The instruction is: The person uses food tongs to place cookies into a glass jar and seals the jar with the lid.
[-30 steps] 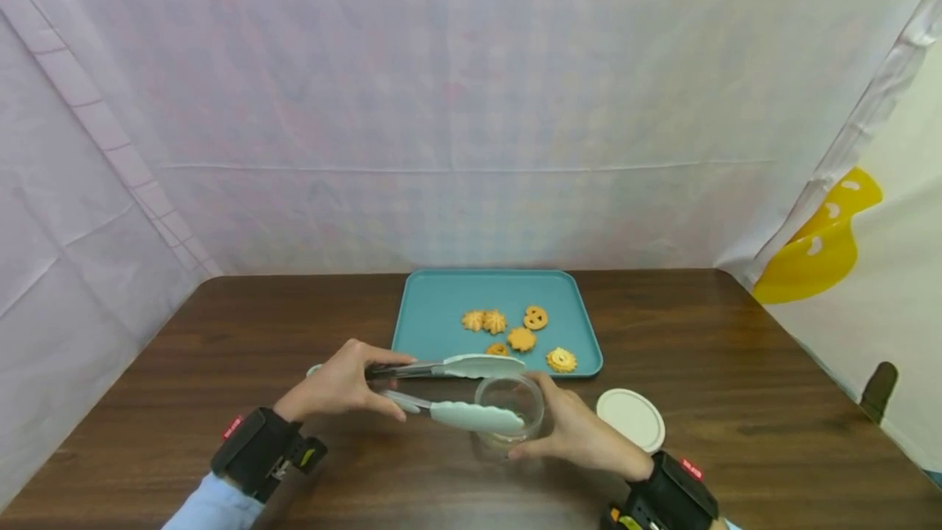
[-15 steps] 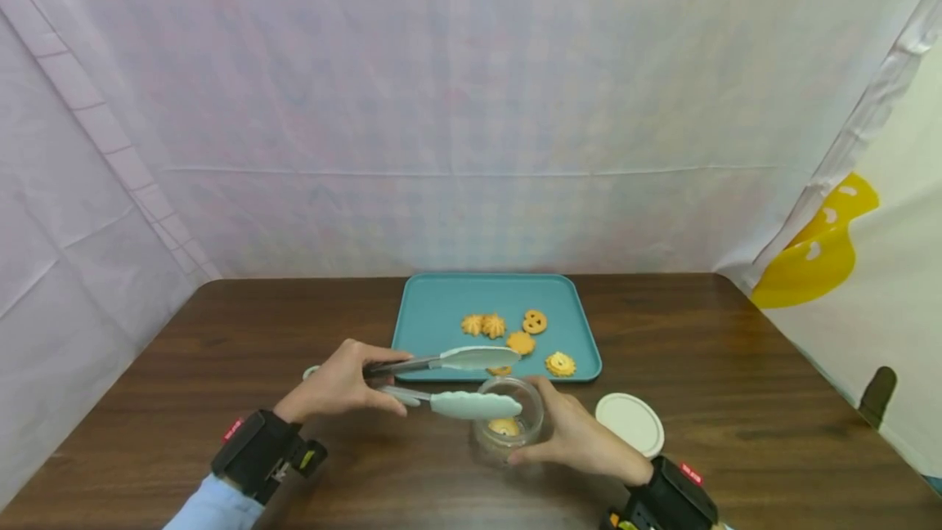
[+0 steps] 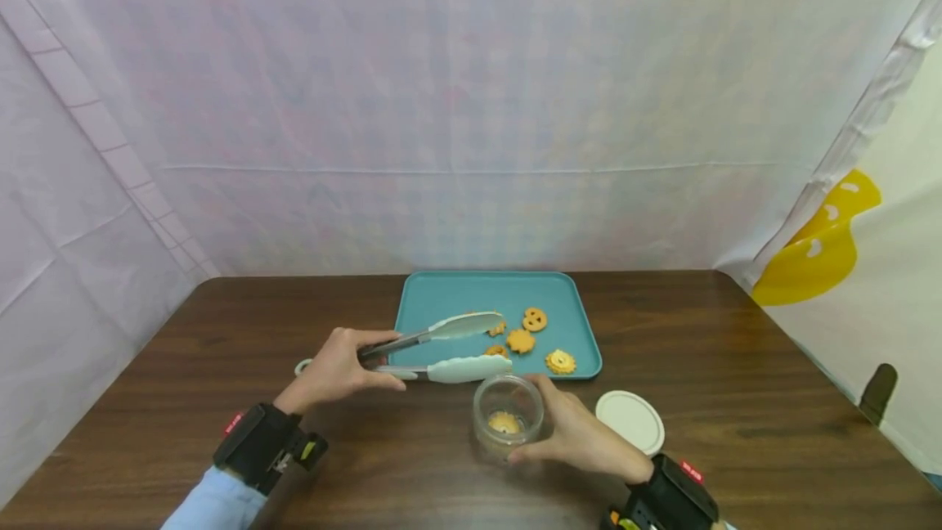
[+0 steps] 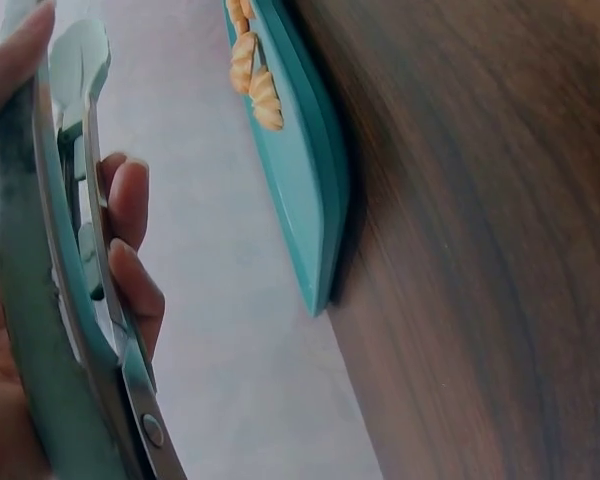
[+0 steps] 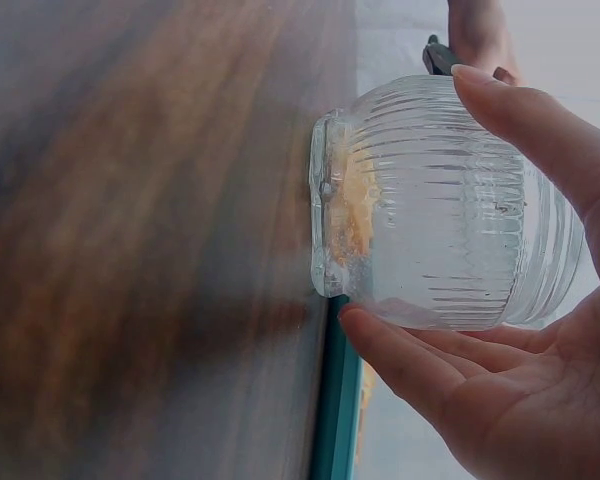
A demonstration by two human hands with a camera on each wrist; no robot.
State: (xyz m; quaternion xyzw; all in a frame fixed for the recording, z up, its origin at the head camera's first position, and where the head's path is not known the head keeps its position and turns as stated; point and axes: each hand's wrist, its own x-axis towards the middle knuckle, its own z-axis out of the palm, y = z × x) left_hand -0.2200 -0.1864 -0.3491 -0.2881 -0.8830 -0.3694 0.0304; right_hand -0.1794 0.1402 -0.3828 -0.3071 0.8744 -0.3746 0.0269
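Over the near edge of the tray, your left hand grips the tongs, tips spread and empty; lower them around one cookie, then squeeze gently. Your right hand wraps its fingers round the jar, which holds one cookie; keep it steady just near of the tray.

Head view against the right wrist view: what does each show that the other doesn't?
Only the head view shows the left hand holding the tongs open over the tray, the cookies on the tray, and the white lid on the table.

Only the right wrist view shows the jar's ribbed glass wall close up.

Both show the right hand holding the jar, one cookie in the jar, and the tray's edge.
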